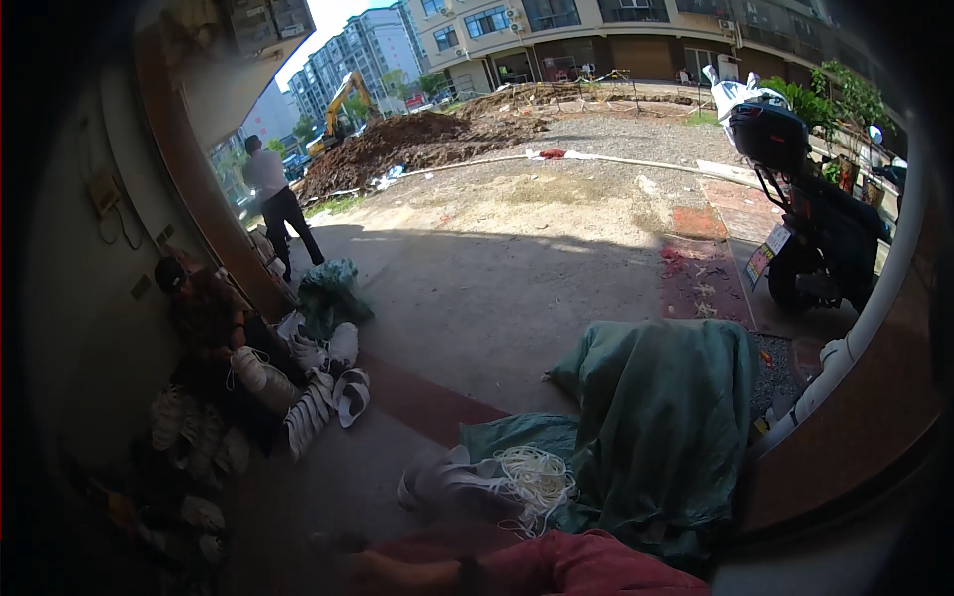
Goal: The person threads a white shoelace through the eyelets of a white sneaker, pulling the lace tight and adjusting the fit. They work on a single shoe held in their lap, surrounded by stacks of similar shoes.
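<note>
A forearm in a red sleeve point(616, 566) crosses the lower edge from the right, with a dark band at the wrist. It appears to be my right arm, and my right hand point(383, 570) lies in deep shadow, so its fingers cannot be made out. My left hand does not show. Just beyond the arm, blurred white shoe-like pieces point(452, 479) lie beside a tangled heap of white cord point(537, 481). The cord rests against a large green woven sack point(661, 417), whose loose edge spreads under it.
At the left a seated person point(204, 323) handles bundled white shoe-like pieces point(263, 377); more bundles point(310, 412) lie beside a smaller green sack point(333, 296). Outside, someone stands point(270, 194) near a dirt mound point(397, 144) and a yellow excavator point(345, 104). A scooter point(815, 219) stands right.
</note>
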`<state>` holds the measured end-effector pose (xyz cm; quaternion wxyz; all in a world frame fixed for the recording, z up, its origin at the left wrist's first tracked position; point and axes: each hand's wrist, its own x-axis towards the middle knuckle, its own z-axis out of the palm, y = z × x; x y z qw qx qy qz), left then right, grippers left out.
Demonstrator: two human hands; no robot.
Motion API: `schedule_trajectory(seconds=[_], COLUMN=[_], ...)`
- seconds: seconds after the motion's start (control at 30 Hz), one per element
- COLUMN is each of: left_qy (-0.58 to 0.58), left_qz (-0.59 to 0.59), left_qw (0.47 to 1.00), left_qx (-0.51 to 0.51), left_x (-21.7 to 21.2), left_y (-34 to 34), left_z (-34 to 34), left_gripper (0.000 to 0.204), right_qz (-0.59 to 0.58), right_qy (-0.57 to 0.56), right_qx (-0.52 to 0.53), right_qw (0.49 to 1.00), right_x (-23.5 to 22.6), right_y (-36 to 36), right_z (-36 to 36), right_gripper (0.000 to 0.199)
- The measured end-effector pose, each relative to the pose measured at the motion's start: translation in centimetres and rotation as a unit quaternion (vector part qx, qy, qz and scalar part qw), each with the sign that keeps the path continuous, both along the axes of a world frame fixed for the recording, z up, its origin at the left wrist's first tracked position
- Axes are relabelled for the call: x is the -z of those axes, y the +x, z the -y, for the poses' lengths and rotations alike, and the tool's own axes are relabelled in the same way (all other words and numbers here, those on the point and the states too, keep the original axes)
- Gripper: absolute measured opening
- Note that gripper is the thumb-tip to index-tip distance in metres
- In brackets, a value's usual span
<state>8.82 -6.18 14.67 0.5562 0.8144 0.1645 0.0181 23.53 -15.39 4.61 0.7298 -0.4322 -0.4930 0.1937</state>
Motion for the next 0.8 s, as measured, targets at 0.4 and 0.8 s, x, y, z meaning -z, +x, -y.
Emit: schedule_trajectory(seconds=[0.4, 0.8], left_qy=[0.071, 0.152], left_qz=[0.070, 0.216], left_qw=[0.984, 0.964], left_qx=[-0.147, -0.031], left_x=[0.7, 5.6], left_y=[-0.2, -10.1], left_z=[-0.7, -3.4], left_gripper=[0.027, 0.016], right_qz=[-0.120, -0.287], right_qy=[-0.067, -0.151], right_qx=[-0.114, -0.165], right_qw=[0.984, 0.932], right_x=[-1.8, -11.4], right_y=[-0.1, -1.9], right_z=[-3.6, -8.3], right_gripper=[0.016, 0.022])
